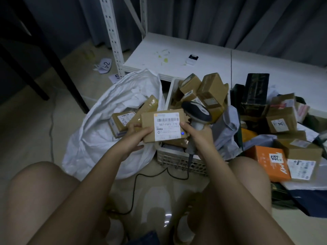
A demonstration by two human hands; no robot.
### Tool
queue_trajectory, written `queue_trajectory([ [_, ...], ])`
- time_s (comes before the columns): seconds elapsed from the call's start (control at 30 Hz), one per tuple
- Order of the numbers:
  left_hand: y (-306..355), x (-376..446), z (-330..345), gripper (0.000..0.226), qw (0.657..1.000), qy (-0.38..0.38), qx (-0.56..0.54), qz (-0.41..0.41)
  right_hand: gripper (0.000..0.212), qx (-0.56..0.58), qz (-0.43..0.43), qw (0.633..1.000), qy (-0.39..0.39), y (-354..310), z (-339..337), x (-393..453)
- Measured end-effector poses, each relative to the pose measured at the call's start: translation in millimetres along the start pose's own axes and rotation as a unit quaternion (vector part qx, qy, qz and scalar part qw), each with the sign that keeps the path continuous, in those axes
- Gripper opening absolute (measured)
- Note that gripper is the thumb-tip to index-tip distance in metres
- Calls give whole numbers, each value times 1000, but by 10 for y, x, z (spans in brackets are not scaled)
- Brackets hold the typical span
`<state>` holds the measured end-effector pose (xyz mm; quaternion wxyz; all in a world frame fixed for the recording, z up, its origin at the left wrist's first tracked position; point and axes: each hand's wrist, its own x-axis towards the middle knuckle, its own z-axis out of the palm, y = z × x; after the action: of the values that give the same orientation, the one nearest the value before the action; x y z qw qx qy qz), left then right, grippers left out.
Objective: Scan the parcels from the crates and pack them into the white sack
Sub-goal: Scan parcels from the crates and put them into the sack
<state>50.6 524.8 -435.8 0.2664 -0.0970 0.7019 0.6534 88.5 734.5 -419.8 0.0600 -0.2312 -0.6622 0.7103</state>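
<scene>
Head view | left hand (137,134) fingers curled round flat cardboard parcel (163,127), white barcode label up, over crate edge | right hand (198,134) grips grey barcode scanner (196,113) | crumpled white sack (99,137) holds taped boxes | latticed crate (174,160) heaped with cartons, base hidden.

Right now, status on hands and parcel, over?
Left hand grips flat parcel, label up. Right hand holds scanner, thumb on label. White sack open, two parcels inside. Path clear.
</scene>
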Motion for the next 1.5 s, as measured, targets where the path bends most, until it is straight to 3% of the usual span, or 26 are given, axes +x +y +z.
queue_trajectory([
  [0.1,22,-98,-69,55,1000,17,-12,23,21,-23,11,999,-19,-78,107,-1],
  [0.27,40,-153,-177,65,993,65,-50,84,9,-58,-25,995,80,-120,215,-48],
  [0.43,99,-72,-337,68,982,107,-108,115,11,-106,-23,994,-7,-148,278,-217],
  [0.7,216,32,-541,70,978,130,-85,142,19,-144,-84,976,-137,-212,366,-477],
  [0.87,205,40,-580,71,977,126,-80,152,29,-174,-92,976,-91,-183,366,-517],
  [1.07,196,41,-583,77,977,121,-67,162,32,-169,-80,978,-90,-221,327,-524],
  [1.3,175,59,-578,79,974,127,-67,173,23,-143,-78,981,-108,-224,316,-511],
  [1.4,80,128,-636,76,969,158,-79,173,15,-105,-67,987,-98,-200,336,-460],
  [1.5,-42,226,-745,74,957,224,-88,161,25,-83,-48,994,-59,-153,386,-298],
])
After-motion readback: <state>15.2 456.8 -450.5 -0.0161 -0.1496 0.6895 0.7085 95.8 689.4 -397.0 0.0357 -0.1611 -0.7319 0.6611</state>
